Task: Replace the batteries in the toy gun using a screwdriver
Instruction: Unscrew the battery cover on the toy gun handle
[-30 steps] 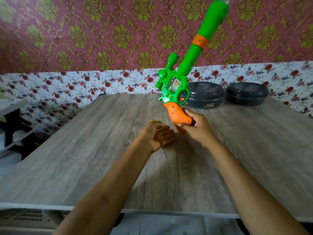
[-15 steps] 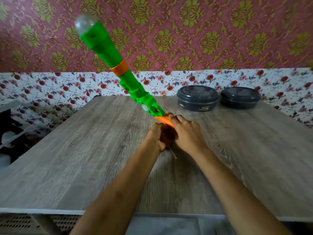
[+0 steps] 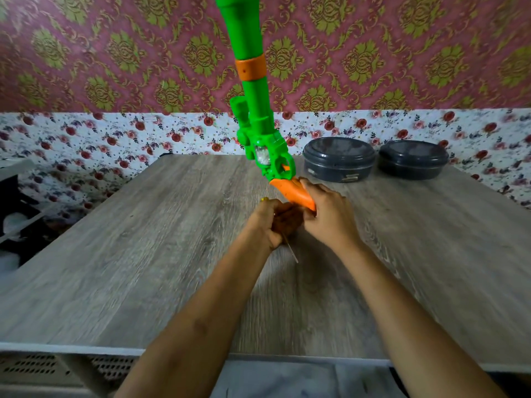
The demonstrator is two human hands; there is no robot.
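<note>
Above the table point(image 3: 143, 254), our right grip point(image 3: 326, 215) holds the toy gun point(image 3: 253, 110) upright, presumably presenting its handle to the screwdriver point(image 3: 290, 249) clenched in our left grip point(image 3: 268, 222).

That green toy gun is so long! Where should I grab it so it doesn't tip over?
Grab the orange handle at the bottom of the toy gun, coming from the right, as the right hand does. It is narrow and curved, so fingers wrap round it, and the long green barrel stands nearly upright above, so a low grip probably steadies it.
</note>
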